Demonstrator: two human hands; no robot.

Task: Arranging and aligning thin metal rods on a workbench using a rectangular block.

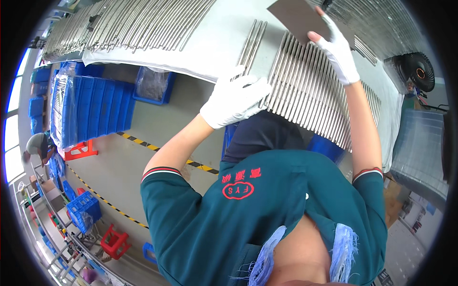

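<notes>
My right hand (338, 53), in a white glove with bare fingertips showing, grips a flat dark grey rectangular plate (298, 19) by its edge, raised above the table. Beneath it lies a dense row of thin metal rods (310, 88), side by side. My left hand (236, 97), also in a white glove, rests at the table's near edge with its fingers apart. It touches the near ends of a few separate rods (253, 43), and one side of it reaches the left end of the dense row. Its fingertips are partly hidden.
Another long row of metal rods (129, 24) lies on the white-covered table (214, 33) to the left. A black fan (420, 71) stands at the right. Stacked blue crates (102, 102) and a red stool (114, 242) are on the floor at left, where another person (38, 143) is visible.
</notes>
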